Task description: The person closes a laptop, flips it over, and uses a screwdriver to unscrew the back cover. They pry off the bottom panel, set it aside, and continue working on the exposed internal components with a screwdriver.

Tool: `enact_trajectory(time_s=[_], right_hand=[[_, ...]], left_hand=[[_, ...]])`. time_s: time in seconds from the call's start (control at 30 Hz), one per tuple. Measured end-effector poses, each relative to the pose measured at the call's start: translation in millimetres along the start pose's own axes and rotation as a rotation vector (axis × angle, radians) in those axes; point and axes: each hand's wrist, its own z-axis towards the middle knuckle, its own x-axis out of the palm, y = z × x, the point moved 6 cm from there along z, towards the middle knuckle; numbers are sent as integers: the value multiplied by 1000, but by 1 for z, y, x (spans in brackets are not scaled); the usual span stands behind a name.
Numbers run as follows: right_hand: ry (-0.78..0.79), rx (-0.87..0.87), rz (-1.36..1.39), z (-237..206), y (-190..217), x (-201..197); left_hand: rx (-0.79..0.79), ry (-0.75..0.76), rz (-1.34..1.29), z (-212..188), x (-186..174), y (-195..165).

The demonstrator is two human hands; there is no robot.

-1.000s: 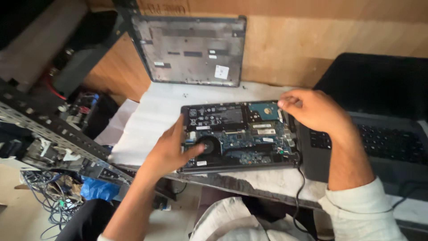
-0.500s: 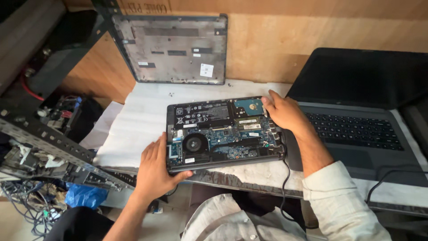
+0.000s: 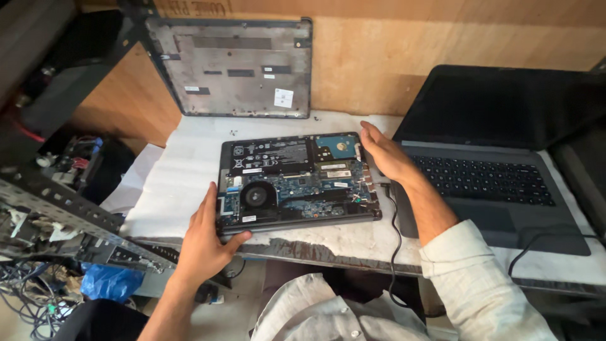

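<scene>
Black opened laptop point(image 3: 297, 180) between hands | left hand point(image 3: 205, 243) grips front-left corner — right hand point(image 3: 388, 155) flat against right edge

Plywood wall point(image 3: 404, 57), white-covered workbench point(image 3: 170, 170)

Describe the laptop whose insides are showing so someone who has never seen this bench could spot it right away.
Start at the white-covered bench against the wooden wall. The opened laptop lies flat mid-bench, between the left hand on its near-left corner and the right hand at its right edge. Unlike the grey laptop to its right, which shows a keyboard, it shows a bare circuit board and a round black fan.
</scene>
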Motion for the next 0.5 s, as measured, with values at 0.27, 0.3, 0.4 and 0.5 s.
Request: enact_trajectory(time_s=[0.27, 0.3, 0.4, 0.5], right_hand=[[70, 70, 194, 4, -8, 3], [71, 62, 208, 5, -9, 3], [58, -21, 156, 8, -7, 3], [89, -35, 185, 9, -6, 7]], left_hand=[[57, -35, 71, 1, 5, -8], [18, -34, 55, 1, 6, -6], [20, -72, -13, 1, 5, -10], [-3, -73, -18, 2, 3, -13]])
